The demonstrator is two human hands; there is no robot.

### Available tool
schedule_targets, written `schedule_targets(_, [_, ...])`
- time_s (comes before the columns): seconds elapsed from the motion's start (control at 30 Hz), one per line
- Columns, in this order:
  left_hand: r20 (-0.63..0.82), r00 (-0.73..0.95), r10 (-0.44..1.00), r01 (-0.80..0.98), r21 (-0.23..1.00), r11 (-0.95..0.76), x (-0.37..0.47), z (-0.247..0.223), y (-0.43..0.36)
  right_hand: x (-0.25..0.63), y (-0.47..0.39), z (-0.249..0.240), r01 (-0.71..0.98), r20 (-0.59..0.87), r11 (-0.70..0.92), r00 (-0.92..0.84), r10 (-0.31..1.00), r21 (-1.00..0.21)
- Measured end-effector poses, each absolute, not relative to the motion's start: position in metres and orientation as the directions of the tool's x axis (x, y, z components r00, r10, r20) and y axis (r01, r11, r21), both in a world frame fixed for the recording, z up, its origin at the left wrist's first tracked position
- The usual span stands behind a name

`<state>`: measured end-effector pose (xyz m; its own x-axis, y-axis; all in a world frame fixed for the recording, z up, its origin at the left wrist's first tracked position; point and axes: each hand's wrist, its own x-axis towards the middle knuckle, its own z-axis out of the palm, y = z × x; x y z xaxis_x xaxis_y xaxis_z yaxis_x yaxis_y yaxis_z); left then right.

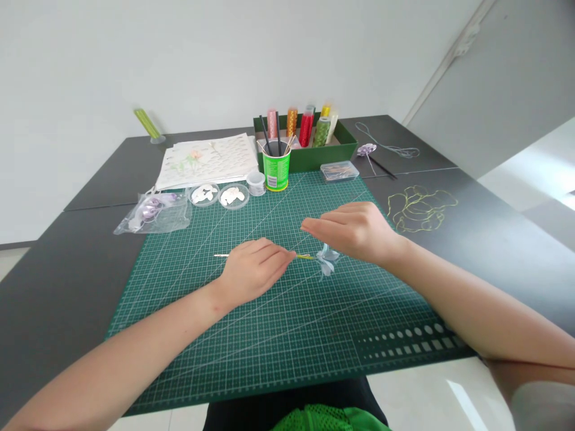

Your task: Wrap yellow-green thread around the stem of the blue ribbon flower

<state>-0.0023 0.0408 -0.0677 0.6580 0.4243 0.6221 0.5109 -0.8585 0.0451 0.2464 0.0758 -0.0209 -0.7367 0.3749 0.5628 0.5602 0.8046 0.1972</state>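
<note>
My left hand (258, 270) is closed in a pinch around the thin stem of a handmade flower, which lies sideways just over the green cutting mat (269, 347). The flower's pale blue petals (327, 260) point right. Yellow-green wrapping (305, 257) covers the stem below them, and the stem's whitish end (221, 255) sticks out left of my hand. My right hand (349, 230) is raised above and right of the petals, apart from them. Its fingers are pressed together, and whatever they pinch is too fine or hidden to see.
A green cup (276, 170) with sticks stands before a green box (309, 158) of thread spools. Nearby are dishes of white pieces (233, 196), a clear case (339, 171) and a plastic bag (155, 212). Loose yellow-green thread (420, 209) and a purple flower (367, 149) lie right.
</note>
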Motion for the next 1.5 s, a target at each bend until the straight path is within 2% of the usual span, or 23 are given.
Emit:
schedule_targets(0.13, [0.628,0.668,0.400,0.484,0.041,-0.874,-0.003,-0.068,0.040,0.249,0.085,-0.029,0.586,0.515,0.810,-0.689,0.511,-0.019])
schedule_targets(0.3, [0.641,0.664,0.385,0.454,0.064,-0.889,-0.004,-0.070,0.039,0.249,0.094,-0.036,0.557,0.457,0.810,-0.682,0.571,-0.183])
schedule_targets(0.53, [0.690,0.591,0.418,0.454,0.144,-0.879,-0.004,-0.069,0.040,0.244,0.098,-0.045,0.617,0.255,0.730,-0.685,0.682,-0.293])
schedule_targets(0.67, [0.723,0.479,0.497,0.487,0.252,-0.836,-0.002,-0.064,0.041,0.242,0.100,-0.051,0.658,0.094,0.668,-0.684,0.723,-0.348])
schedule_targets(0.8, [0.731,0.302,0.612,0.535,0.401,-0.743,-0.003,-0.060,0.042,0.240,0.103,-0.059,0.651,0.100,0.660,-0.680,0.727,-0.375])
schedule_targets(0.93, [0.674,0.190,0.714,0.606,0.492,-0.625,-0.008,-0.058,0.045,0.234,0.102,-0.061,0.604,0.163,0.729,-0.723,0.671,-0.322])
schedule_targets(1.07, [0.632,0.142,0.762,0.630,0.536,-0.562,-0.011,-0.058,0.049,0.227,0.091,-0.056,0.539,0.168,0.824,-0.808,0.565,-0.178])
schedule_targets(1.2, [0.621,0.140,0.771,0.644,0.535,-0.547,-0.010,-0.058,0.051,0.222,0.080,-0.051,0.461,0.143,0.887,-0.876,0.461,-0.033])
schedule_targets(1.33, [0.615,0.156,0.773,0.664,0.514,-0.543,-0.009,-0.059,0.053,0.221,0.072,-0.049,0.425,0.144,0.905,-0.897,0.417,0.023])
schedule_targets(1.5, [0.612,0.172,0.772,0.683,0.491,-0.541,-0.009,-0.061,0.054,0.219,0.063,-0.044,0.380,0.221,0.920,-0.910,0.352,0.100])
